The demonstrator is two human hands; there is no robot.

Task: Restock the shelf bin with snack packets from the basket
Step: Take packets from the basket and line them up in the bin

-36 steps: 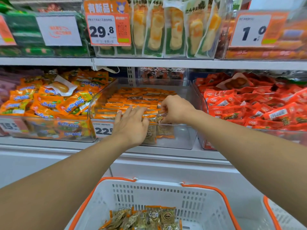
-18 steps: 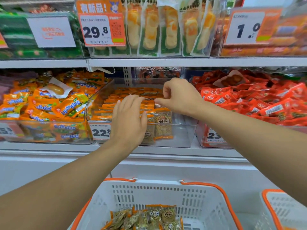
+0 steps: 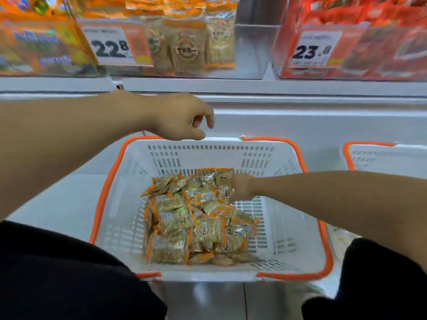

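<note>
Snack packets, gold with orange edges, lie heaped on the floor of the white basket with the orange rim, from the middle of the view down toward 6 o'clock. Your right hand reaches in from 3 o'clock and sits at the far edge of the heap, touching the packets; its fingers are hidden against them, so I cannot tell whether it has hold of one. Your left hand hangs over the basket's far rim at 11 o'clock, fingers loosely curled, holding nothing. At 12 o'clock, on the shelf, the clear shelf bin carries a 22.8 price tag and shows a few of the same gold packets standing upright against its front wall. At 1 o'clock a bin of red packets is tagged 23.8. At 3 o'clock a second basket shows in part.
</note>
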